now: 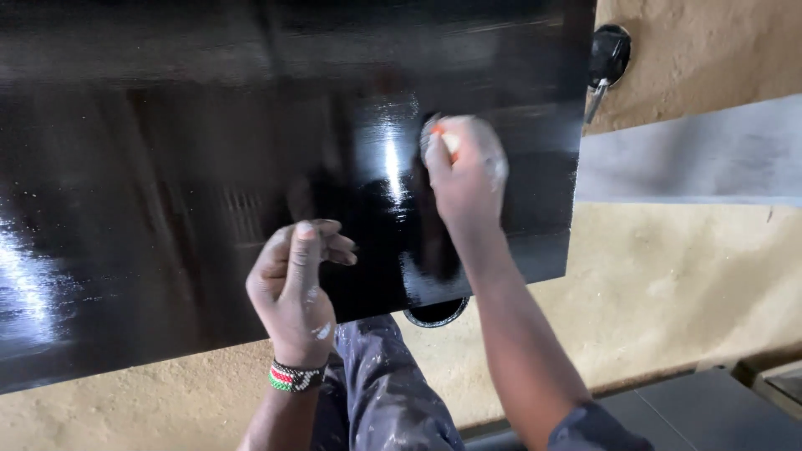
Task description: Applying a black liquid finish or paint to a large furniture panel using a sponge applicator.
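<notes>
A big, flat, shiny black painted board (pixel 209 192) fills most of the view. It is wet and glossy, and light bounces off it in bright streaks. It lies low, over a floor of pale sandy sawdust (pixel 668 284).

The right hand (pixel 466 171) is reaching out over the board, near its right edge. Its fingers are curled tight around a small brush with an orange handle (pixel 444 140). Only a bit of orange peeks out between the fingers, and I cannot see the bristles well. The hand presses down flat on the board, likely so the paint goes on smooth. There are pale paint smears on the knuckles.

The left hand (pixel 294 284) is held up close to the body, above the near edge of the board. Its fingers are loosely bent in and hold nothing. It seems kept off the wet black surface so it does not leave marks. A beaded wristband in red, green, black and white (pixel 294 377) sits on that wrist.

A round black tin (pixel 436 312) peeks out from under the board's near edge, close at hand for dipping. A small black can with a stick in it (pixel 606 58) rests on the sawdust past the far right corner. A grey plank (pixel 693 154) lies to the right.
</notes>
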